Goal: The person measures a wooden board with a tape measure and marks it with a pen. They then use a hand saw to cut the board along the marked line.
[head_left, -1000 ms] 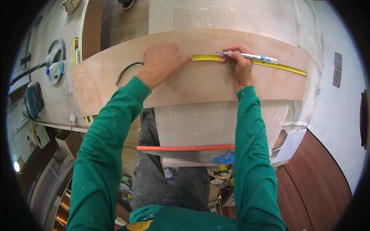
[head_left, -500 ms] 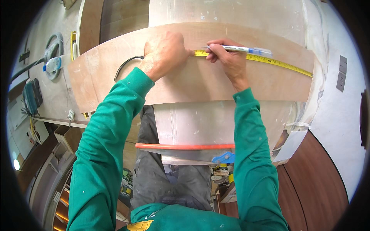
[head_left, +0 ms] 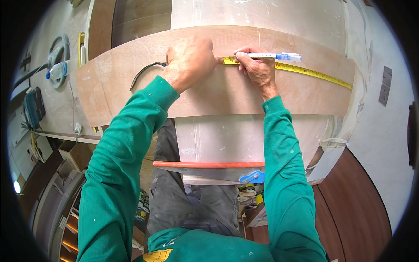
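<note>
While the left hand (head_left: 193, 57) clasps tape (head_left: 316, 73), the right (head_left: 259, 73) overlaps it, gripping a pen (head_left: 267, 56).

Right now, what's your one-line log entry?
left hand: at yellow tape measure | right hand: holding pen | board: beneath tape measure

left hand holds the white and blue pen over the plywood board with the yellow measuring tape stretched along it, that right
Not the left hand: the head view shows the right hand holding the white and blue pen over the plywood board, with the yellow measuring tape stretched along it.
</note>
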`<state>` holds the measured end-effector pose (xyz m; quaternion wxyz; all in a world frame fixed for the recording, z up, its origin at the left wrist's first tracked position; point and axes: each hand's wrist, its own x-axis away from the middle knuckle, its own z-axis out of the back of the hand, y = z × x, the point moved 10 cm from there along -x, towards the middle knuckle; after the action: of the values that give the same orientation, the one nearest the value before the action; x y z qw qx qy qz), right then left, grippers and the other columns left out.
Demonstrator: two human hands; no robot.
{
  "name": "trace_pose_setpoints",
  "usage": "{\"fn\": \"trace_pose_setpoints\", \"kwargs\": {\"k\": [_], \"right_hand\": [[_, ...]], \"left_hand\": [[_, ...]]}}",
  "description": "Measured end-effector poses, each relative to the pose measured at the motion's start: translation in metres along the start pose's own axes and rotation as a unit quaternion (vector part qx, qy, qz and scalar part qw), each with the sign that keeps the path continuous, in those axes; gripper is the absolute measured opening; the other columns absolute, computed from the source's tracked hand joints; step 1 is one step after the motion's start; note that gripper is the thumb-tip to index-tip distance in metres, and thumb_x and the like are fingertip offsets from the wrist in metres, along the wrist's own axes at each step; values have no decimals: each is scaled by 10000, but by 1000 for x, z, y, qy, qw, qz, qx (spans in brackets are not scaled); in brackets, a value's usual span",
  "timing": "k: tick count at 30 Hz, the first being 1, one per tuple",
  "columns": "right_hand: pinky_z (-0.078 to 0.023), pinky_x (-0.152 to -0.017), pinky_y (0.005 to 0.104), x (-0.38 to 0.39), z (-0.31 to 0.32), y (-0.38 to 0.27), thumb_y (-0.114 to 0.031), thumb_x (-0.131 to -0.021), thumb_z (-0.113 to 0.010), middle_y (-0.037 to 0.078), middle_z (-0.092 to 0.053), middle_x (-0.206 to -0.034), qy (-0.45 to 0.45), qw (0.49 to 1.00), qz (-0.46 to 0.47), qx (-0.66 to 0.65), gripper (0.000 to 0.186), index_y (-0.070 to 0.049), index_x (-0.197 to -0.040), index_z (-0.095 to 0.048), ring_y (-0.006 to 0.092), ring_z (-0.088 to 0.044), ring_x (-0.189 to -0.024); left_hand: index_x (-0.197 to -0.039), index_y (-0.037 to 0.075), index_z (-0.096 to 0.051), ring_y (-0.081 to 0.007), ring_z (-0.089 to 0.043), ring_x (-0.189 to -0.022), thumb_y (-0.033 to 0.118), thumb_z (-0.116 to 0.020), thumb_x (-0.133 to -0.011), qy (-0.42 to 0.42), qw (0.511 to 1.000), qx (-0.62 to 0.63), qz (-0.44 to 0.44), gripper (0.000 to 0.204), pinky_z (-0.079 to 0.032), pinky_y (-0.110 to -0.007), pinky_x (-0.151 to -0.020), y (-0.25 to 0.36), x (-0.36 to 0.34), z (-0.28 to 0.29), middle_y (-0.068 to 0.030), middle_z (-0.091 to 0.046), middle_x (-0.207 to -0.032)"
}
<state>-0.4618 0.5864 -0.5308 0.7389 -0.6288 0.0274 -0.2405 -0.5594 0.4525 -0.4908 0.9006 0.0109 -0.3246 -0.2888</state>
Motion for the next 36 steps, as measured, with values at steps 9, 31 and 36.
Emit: {"fn": "trace_pose_setpoints", "kwargs": {"k": [9,31,36], "right_hand": [[-490,-513,216,0,-1,1,-85,-915,-675,54,-713,-754,-6,1000,5,2,113,11,-937,-729,73,-618,-581],[-530,-558,284,28,40,-12,-82,-905,-604,145,-699,-767,121,966,17,-230,176,59,-939,-702,187,-639,-600],[-524,-573,302,107,82,-25,-64,-909,-572,152,-683,-749,206,951,51,-223,175,64,-919,-692,201,-633,-595]], "left_hand": [[-937,20,-758,-355,-731,-841,473,-751,-853,-31,999,-8,7,460,-575,-480,-719,3,4,4,-176,-739,-871],[-716,-20,-714,-348,-671,-610,559,-763,-815,25,999,19,-26,589,-529,-479,-562,2,6,2,-202,-667,-664],[-610,-29,-669,-380,-613,-520,532,-753,-834,33,995,60,-75,609,-499,-472,-521,31,34,-2,-215,-587,-555]]}}
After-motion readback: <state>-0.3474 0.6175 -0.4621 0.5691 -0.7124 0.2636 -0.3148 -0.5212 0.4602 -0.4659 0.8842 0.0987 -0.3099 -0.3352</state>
